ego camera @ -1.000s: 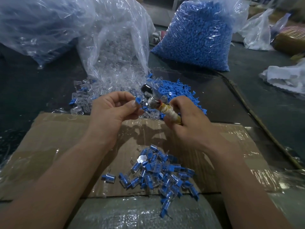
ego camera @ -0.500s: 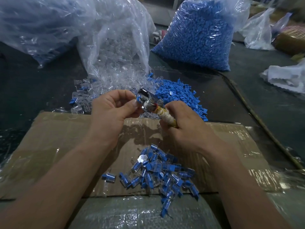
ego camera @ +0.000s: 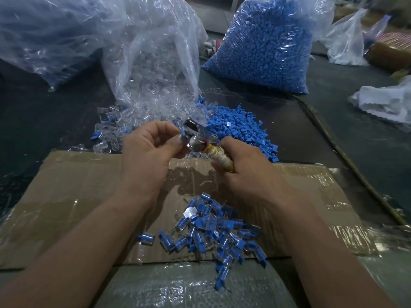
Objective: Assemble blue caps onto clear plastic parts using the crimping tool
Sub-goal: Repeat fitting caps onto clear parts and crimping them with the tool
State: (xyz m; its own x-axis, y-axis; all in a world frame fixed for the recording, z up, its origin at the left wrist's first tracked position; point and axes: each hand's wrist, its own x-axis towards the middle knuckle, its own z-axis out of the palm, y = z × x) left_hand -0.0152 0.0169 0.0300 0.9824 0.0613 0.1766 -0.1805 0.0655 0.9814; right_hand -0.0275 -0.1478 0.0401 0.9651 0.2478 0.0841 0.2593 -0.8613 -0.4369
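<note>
Above the far edge of the cardboard sheet [ego camera: 77,185], the left grip [ego camera: 146,156] pinches a small blue-capped piece [ego camera: 182,137] between thumb and curled fingers, holding it against the metal head of the crimping tool [ego camera: 198,138]. The right grip [ego camera: 249,167] is closed round the tool's taped yellow-white handle, with the head pointing up and to the left. Whether the tool is squeezed shut on the piece cannot be told.

Nearer the person, a heap of assembled parts [ego camera: 211,230] lies on the cardboard. Beyond the hands, loose blue caps [ego camera: 235,127] are piled on the dark bench [ego camera: 355,141], touching the clear plastic parts [ego camera: 144,112] that spill from an open clear bag [ego camera: 155,52]. Farther back stands a full bag of blue caps [ego camera: 262,45].
</note>
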